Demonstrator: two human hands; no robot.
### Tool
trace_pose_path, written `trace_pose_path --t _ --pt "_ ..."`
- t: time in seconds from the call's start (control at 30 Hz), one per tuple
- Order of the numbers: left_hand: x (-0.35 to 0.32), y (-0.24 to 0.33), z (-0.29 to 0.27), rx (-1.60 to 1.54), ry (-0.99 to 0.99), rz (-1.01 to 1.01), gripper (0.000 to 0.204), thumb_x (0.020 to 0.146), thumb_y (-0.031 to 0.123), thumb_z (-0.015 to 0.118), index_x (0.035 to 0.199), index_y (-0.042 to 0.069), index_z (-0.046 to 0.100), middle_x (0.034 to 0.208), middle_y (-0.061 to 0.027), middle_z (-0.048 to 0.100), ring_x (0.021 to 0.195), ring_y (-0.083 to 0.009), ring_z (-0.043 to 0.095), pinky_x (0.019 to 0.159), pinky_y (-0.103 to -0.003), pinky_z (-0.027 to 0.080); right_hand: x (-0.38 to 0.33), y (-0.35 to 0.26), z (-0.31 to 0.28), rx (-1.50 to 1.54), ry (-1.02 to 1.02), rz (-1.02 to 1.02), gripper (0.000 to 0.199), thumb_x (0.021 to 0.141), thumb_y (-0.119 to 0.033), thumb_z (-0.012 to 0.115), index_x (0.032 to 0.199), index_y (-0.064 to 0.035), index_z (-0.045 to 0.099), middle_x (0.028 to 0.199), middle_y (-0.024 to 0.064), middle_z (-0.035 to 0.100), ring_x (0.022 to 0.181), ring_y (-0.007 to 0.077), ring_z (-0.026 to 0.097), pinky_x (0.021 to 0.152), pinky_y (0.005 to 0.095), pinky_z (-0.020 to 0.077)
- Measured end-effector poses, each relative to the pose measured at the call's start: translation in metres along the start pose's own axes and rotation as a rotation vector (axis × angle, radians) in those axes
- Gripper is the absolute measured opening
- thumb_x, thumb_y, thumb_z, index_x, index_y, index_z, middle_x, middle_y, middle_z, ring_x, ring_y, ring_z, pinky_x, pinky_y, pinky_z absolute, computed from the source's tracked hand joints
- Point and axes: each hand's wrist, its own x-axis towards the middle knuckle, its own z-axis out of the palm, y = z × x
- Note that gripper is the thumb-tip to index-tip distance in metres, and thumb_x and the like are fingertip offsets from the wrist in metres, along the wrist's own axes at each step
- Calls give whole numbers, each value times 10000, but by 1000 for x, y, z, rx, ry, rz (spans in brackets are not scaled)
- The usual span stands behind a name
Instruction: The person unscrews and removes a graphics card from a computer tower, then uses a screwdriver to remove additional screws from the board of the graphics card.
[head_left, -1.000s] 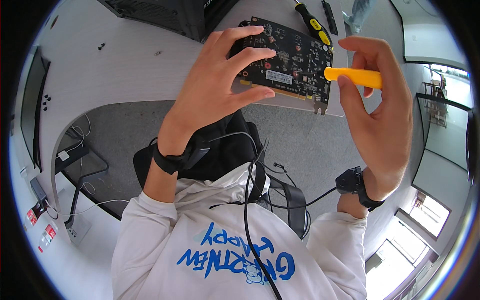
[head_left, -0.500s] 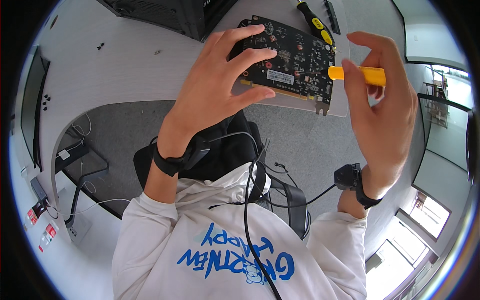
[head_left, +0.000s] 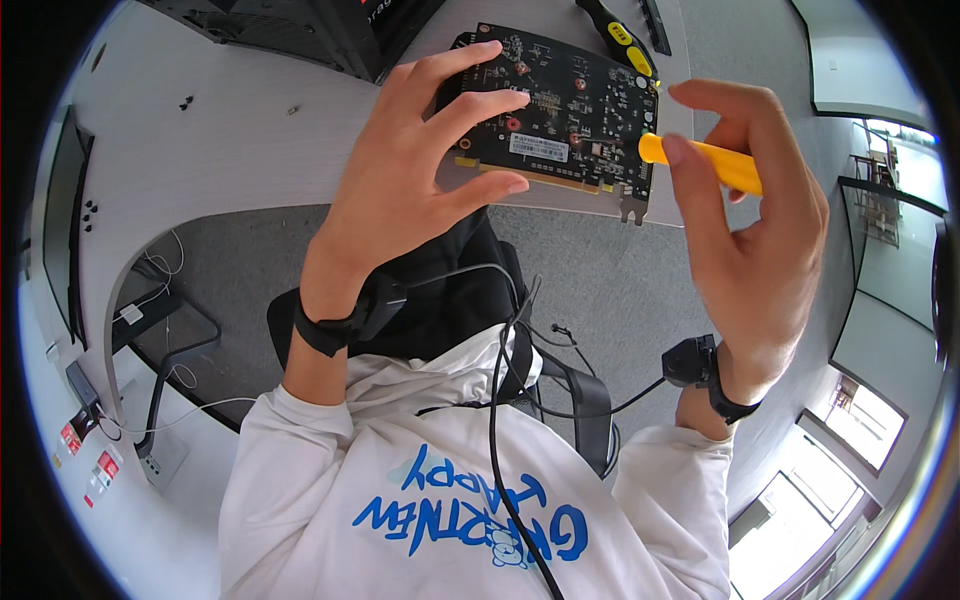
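A black graphics card [head_left: 555, 110] lies back side up on the desk, with a white label and a gold edge connector along its near side. My left hand [head_left: 385, 180] spreads over the card's left part. Two of its fingertips rest on the board, and the thumb is at the near edge. To the right, my right hand [head_left: 755, 190] grips a screwdriver by its yellow handle [head_left: 705, 163]. The handle slants over the card's right edge, and the thin shaft points left over the board. The exact contact of its tip is too small to tell.
A black computer case [head_left: 300, 30] stands behind to the left. Behind the card lie a black-and-yellow screwdriver [head_left: 622, 40] and a dark strip [head_left: 655, 27]. Small screws [head_left: 186, 103] lie on the desk [head_left: 230, 150], whose curved edge runs near me. A monitor [head_left: 65, 225] stands far left.
The card and both hands appear shifted slightly left, along with the desk and case. The yellow handle now tilts more, its outer end lower. The left hand keeps its spread pose on the card.
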Motion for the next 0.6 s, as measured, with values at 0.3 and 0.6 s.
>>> trace_pose_path --t 0.3,0.6 --pt "8 14 3 27 88 -102 451 827 254 829 1255 169 717 1511 -65 510 1341 -296 481 1103 -404 423 -14 13 -5 231 -7 -62 311 893 116 671 1180 -5 676 1052 79 614 944 138 617 765 243 493" --pt "30 36 21 101 132 -51 342 818 206 838 1148 173 752 1376 -34 604 1345 -326 500 1087 -447 447 -27 16 -8 330 66 -30 270 914 101 679 1172 24 677 1132 108 631 1013 154 634 867 245 527"
